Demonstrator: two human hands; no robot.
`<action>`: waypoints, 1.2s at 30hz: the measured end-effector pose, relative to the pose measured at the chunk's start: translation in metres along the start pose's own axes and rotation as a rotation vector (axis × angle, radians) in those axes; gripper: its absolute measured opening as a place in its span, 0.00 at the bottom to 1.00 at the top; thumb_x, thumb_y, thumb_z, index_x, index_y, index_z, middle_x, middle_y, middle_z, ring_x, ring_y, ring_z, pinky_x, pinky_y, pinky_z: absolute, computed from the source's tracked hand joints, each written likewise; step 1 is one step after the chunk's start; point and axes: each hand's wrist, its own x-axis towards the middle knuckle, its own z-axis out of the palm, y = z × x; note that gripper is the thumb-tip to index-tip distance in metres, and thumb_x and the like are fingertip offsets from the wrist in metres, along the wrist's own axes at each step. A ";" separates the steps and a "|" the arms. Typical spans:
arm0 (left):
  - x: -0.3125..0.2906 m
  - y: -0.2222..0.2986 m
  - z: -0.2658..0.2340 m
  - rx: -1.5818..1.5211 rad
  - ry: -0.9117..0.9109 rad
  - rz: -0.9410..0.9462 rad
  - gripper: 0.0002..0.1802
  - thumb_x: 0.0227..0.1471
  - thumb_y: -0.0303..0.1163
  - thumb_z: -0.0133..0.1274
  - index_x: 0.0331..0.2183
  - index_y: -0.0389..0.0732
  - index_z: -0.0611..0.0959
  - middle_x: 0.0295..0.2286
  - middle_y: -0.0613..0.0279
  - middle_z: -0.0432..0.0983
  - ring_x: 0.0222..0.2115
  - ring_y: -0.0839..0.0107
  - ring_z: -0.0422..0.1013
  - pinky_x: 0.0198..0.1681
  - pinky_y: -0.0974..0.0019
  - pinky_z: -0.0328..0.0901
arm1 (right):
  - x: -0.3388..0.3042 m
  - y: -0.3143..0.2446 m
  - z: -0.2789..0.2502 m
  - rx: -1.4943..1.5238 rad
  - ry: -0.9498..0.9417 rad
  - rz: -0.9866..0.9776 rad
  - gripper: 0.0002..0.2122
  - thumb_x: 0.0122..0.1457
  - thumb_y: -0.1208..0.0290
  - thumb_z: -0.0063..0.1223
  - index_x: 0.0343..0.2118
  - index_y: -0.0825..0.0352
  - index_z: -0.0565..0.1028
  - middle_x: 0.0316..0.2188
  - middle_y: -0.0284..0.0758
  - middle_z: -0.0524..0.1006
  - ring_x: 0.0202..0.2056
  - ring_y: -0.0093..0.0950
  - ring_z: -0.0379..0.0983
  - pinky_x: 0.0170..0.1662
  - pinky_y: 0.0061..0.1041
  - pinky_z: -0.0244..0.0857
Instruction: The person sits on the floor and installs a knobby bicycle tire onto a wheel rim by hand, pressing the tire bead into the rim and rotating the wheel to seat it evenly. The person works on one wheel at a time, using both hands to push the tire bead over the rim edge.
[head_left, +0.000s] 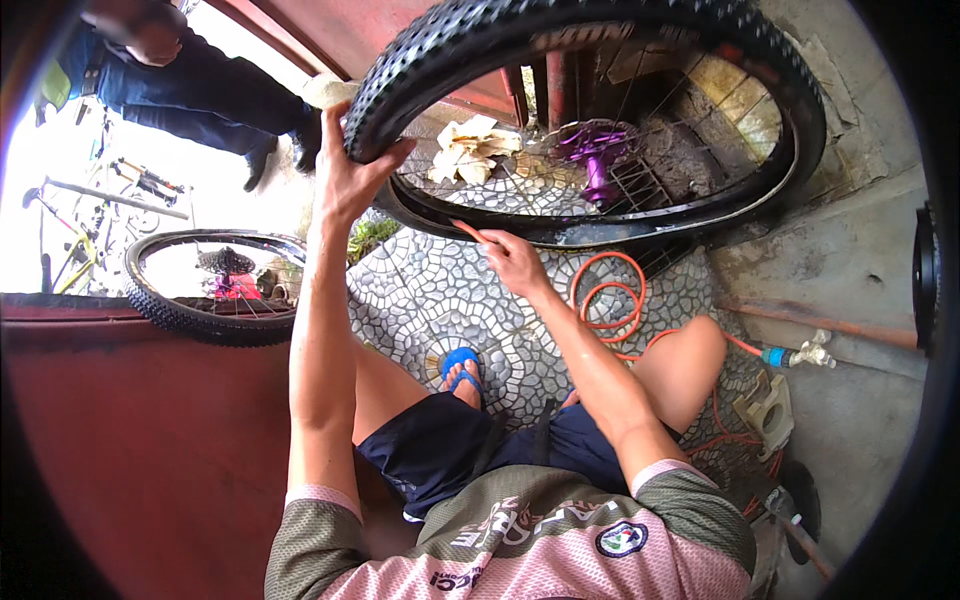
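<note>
Orange hose (468, 231) fills curled right hand (514, 262); left hand (350, 180) clasps tyre (405, 75).

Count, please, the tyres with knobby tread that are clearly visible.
2. The upper tyre is in the left grip; the left tyre is by the red panel. More may be hidden in the glare at far left.

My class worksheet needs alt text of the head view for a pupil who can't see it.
The person's left hand grips a large bicycle wheel with a purple hub while the right hand holds a thin orange piece near the wheel's lower edge. A coiled orange hose lies on the pebble-patterned floor below, and a second wheel is at the left.
</note>
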 end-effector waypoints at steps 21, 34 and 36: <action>0.041 0.042 -0.010 0.353 -0.389 0.010 0.39 0.41 0.42 0.60 0.48 0.26 0.64 0.35 0.32 0.75 0.39 0.36 0.74 0.47 0.45 0.67 | 0.056 0.060 0.109 0.045 0.335 0.139 0.13 0.67 0.60 0.59 0.41 0.67 0.79 0.24 0.32 0.81 0.24 0.22 0.76 0.28 0.27 0.68; 0.038 0.044 -0.007 0.421 -0.459 -0.041 0.35 0.42 0.42 0.58 0.48 0.28 0.72 0.41 0.38 0.66 0.43 0.37 0.72 0.49 0.45 0.66 | 0.058 0.018 0.097 -0.348 0.346 0.175 0.09 0.67 0.65 0.50 0.39 0.65 0.78 0.30 0.49 0.82 0.33 0.52 0.81 0.36 0.52 0.74; 0.033 0.038 -0.013 0.422 -0.487 -0.062 0.36 0.42 0.43 0.58 0.49 0.29 0.70 0.40 0.37 0.68 0.42 0.38 0.72 0.49 0.45 0.66 | 0.062 -0.002 0.103 -0.337 0.281 0.149 0.08 0.66 0.66 0.51 0.39 0.64 0.78 0.29 0.48 0.82 0.33 0.52 0.81 0.36 0.50 0.74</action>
